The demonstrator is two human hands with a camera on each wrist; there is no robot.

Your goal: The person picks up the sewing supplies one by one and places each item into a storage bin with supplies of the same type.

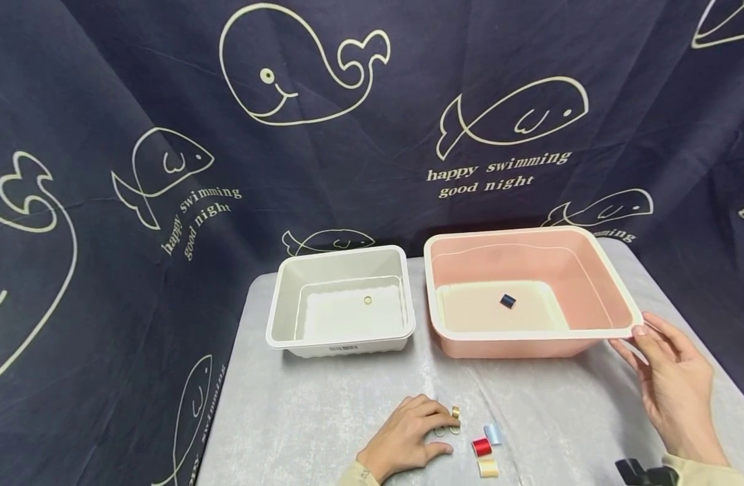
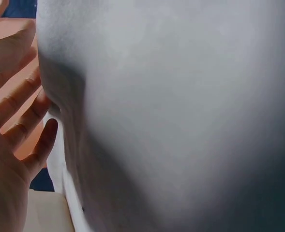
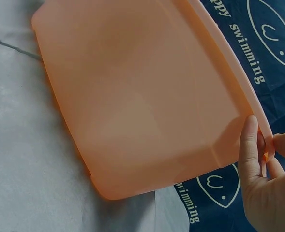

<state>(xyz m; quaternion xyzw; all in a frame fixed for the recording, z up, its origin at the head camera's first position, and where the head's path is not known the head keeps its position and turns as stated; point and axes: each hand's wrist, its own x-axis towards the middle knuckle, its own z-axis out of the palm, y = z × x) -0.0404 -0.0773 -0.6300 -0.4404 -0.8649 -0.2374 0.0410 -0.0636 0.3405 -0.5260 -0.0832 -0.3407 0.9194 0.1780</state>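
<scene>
My right hand (image 1: pixel 676 378) pinches the near right corner of a pink plastic basin (image 1: pixel 530 345), thumb on the white rim and fingers beneath it. In the right wrist view, the fingers grip the basin wall (image 3: pixel 132 106) at its rim. My left hand (image 1: pixel 408 435) is low over the table, its index finger reaching across a few small thread bobbins, one of them gold (image 1: pixel 455 410); the finger partly hides them. Just right of that hand lie a light blue bobbin (image 1: pixel 493 434), a red bobbin (image 1: pixel 482 447) and a pale yellow bobbin (image 1: pixel 488 468).
A white plastic basin (image 1: pixel 341 343) stands left of the pink one, with a small pale ring-shaped piece (image 1: pixel 368 300) inside. One dark blue bobbin (image 1: pixel 508 302) lies in the pink basin. Behind the grey-covered table (image 1: pixel 262 418) hangs a navy curtain (image 1: pixel 360 169) with fish drawings.
</scene>
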